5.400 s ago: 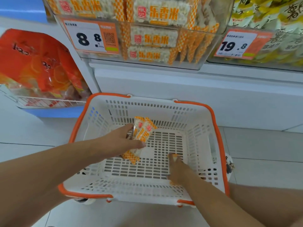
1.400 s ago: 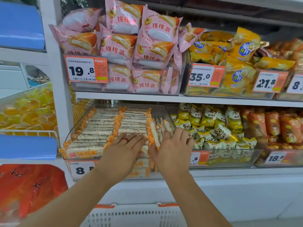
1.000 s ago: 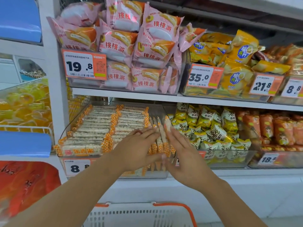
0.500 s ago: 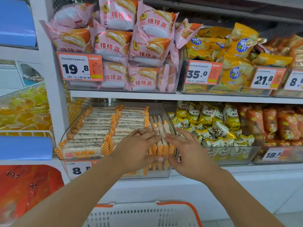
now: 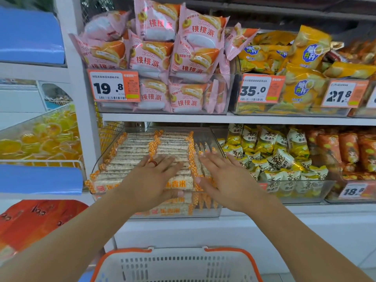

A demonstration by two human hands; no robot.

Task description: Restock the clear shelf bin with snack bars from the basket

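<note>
The clear shelf bin (image 5: pixel 214 139) on the lower shelf holds rows of white snack bars (image 5: pixel 138 147) with orange checked ends. My left hand (image 5: pixel 151 181) lies flat on the front bars with straight, spread fingers and a ring. My right hand (image 5: pixel 222 178) lies flat with straight fingers over the upright bars at the bin's right side. Neither hand holds a bar. The white basket (image 5: pixel 175 263) with an orange rim stands on the floor below; only its far wall shows.
Pink cake packs (image 5: pixel 158 58) fill the bin above. Yellow chip bags (image 5: pixel 301 64) sit upper right. Yellow-white snack packs (image 5: pixel 274 157) fill the bin to the right. Jelly cups (image 5: pixel 40 139) and red bags (image 5: pixel 36 222) are at the left.
My hands had pressed the upright bars together at the bin's right; they have now spread apart and lie flat on the bars. Earlier, both hands were picking bars out of the basket.
</note>
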